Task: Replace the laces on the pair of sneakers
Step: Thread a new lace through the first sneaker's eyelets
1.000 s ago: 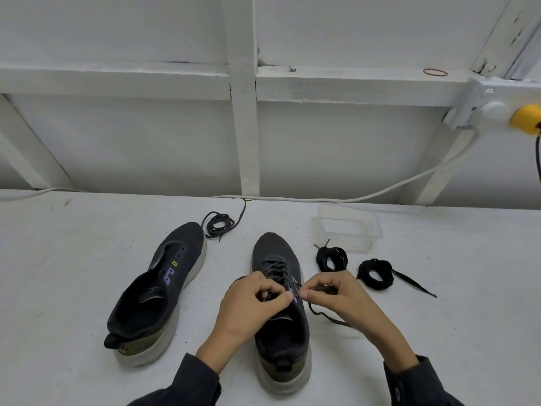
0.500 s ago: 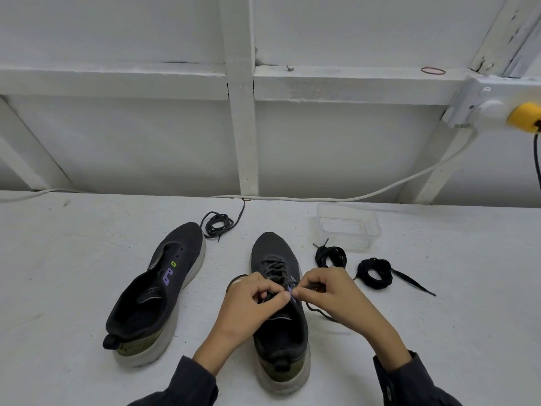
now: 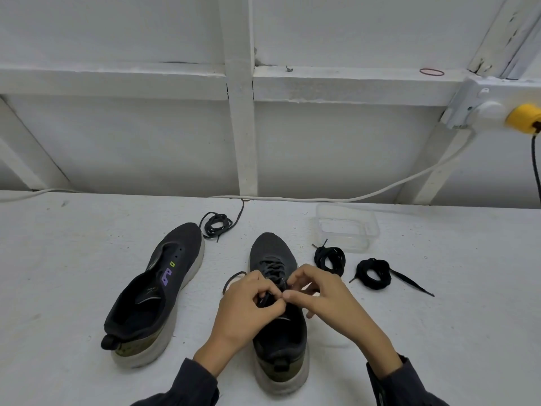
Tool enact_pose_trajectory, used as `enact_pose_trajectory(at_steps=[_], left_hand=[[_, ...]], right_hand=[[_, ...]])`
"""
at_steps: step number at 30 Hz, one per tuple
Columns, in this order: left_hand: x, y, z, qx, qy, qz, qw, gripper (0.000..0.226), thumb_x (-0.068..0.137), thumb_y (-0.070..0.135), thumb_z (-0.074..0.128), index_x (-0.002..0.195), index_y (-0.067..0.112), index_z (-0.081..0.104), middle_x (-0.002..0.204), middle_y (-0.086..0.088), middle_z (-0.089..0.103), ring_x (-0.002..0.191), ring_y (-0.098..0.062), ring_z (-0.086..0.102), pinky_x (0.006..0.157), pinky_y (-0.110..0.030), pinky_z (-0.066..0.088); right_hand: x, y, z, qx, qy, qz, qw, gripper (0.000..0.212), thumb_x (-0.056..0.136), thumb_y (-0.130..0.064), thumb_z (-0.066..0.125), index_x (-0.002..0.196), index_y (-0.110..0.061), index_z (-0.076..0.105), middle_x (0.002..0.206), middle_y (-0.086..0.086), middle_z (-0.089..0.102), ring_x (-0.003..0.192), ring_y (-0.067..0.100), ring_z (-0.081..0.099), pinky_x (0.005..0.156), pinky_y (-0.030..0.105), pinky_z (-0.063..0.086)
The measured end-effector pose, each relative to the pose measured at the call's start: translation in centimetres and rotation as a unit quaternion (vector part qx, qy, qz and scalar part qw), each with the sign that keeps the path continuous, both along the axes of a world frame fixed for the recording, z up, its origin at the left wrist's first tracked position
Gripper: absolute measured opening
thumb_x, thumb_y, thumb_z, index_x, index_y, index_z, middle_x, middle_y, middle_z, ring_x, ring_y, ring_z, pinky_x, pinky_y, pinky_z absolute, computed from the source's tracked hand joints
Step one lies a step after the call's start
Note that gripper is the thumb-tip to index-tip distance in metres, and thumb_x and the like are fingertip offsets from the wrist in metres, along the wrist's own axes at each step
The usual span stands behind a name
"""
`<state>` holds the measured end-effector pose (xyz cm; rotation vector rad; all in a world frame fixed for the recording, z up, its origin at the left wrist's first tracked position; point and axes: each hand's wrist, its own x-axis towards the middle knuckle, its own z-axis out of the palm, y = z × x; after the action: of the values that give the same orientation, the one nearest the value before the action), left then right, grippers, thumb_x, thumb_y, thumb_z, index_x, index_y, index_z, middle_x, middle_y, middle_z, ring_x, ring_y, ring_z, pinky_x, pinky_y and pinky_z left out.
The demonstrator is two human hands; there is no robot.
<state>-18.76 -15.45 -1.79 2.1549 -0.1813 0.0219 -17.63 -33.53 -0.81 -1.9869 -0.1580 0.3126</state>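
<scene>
Two dark sneakers stand on the white table. The left sneaker [image 3: 152, 291] has no lace and leans open. The right sneaker [image 3: 278, 317] carries a dark lace [image 3: 272, 266] through its front eyelets. My left hand [image 3: 248, 309] and my right hand [image 3: 325, 300] meet over its tongue, fingertips pinching the lace; a loop of it lies on the table to the left of the shoe. Two coiled black laces lie to the right, one [image 3: 330, 258] near the shoe and one [image 3: 374, 273] further out. A thinner loose lace [image 3: 216, 222] lies behind the left sneaker.
A clear plastic tub [image 3: 348, 227] stands behind the coiled laces. A white cable [image 3: 380, 191] runs along the table's back edge to a wall socket [image 3: 486, 109] with a yellow plug [image 3: 524, 118]. White wall framing rises behind.
My two hands have drawn closer together over the right sneaker's tongue, and the right hand has curled in more. The shoes and spare laces have not moved.
</scene>
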Motion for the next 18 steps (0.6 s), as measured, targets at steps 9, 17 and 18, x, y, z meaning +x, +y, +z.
enact_pose_trajectory(at_steps=[9, 17, 18], left_hand=[[0.2, 0.8, 0.2, -0.18, 0.012, 0.073, 0.981, 0.021, 0.079, 0.001, 0.074, 0.066, 0.017, 0.071, 0.064, 0.001, 0.055, 0.063, -0.007, 0.046, 0.063, -0.021, 0.041], [0.2, 2.1, 0.6, -0.185, 0.085, -0.008, 0.979, 0.036, 0.101, 0.008, 0.043, 0.099, 0.019, 0.077, 0.07, 0.024, 0.056, 0.067, 0.0, 0.047, 0.068, -0.008, 0.038], [0.2, 2.3, 0.4, -0.175, 0.09, -0.005, 0.98, 0.036, 0.101, 0.009, 0.042, 0.102, 0.022, 0.076, 0.071, 0.024, 0.053, 0.067, -0.001, 0.045, 0.069, -0.008, 0.037]], right_hand=[[-0.3, 0.3, 0.6, -0.073, -0.046, 0.038, 0.996, 0.022, 0.089, -0.018, 0.057, 0.092, -0.036, 0.069, 0.089, -0.004, 0.063, 0.077, 0.015, 0.061, 0.075, 0.043, 0.056], [-0.3, 1.7, -0.2, -0.114, -0.08, 0.01, 0.99, 0.024, 0.078, -0.045, 0.07, 0.065, -0.036, 0.052, 0.089, -0.014, 0.05, 0.082, 0.003, 0.054, 0.082, 0.033, 0.049], [-0.3, 1.9, -0.3, -0.118, -0.086, 0.0, 0.989, 0.026, 0.081, -0.046, 0.069, 0.065, -0.035, 0.052, 0.088, -0.014, 0.05, 0.081, 0.003, 0.054, 0.08, 0.032, 0.048]])
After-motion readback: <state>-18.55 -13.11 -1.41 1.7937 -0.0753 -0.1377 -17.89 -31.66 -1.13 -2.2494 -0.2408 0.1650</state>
